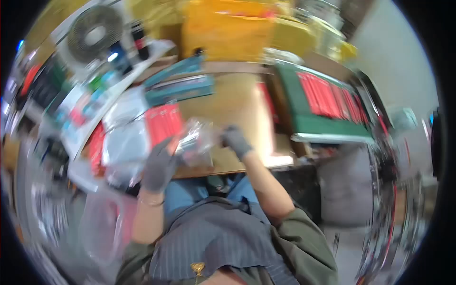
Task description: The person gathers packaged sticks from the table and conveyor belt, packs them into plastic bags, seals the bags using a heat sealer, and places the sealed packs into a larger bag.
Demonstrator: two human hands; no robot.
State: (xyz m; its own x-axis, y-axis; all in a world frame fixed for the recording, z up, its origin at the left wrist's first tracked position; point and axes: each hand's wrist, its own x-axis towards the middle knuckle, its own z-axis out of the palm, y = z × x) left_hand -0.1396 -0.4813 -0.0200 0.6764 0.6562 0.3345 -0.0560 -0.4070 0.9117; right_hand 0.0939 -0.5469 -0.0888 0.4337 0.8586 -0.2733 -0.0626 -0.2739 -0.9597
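Observation:
My left hand [159,168], in a grey glove, is at the left front of the brown work surface [232,102], beside a crinkled clear plastic bag [197,137]. Its fingers are blurred where they meet the bag's left side. Just right of the bag, my gloved right hand [235,141] hovers over the surface, its fingers smeared by motion. Red packets [163,123] lie behind my left hand, and clear plastic sleeves [124,147] lie to their left. A teal box [180,90] stands behind the packets.
A green tray [304,121] with red packets [332,97] is at the right. A fan [95,34] and a dark bottle [139,40] stand at the back left. Behind the surface is a yellow package [228,33]. A clear pink-tinted bin [107,228] sits low at the left.

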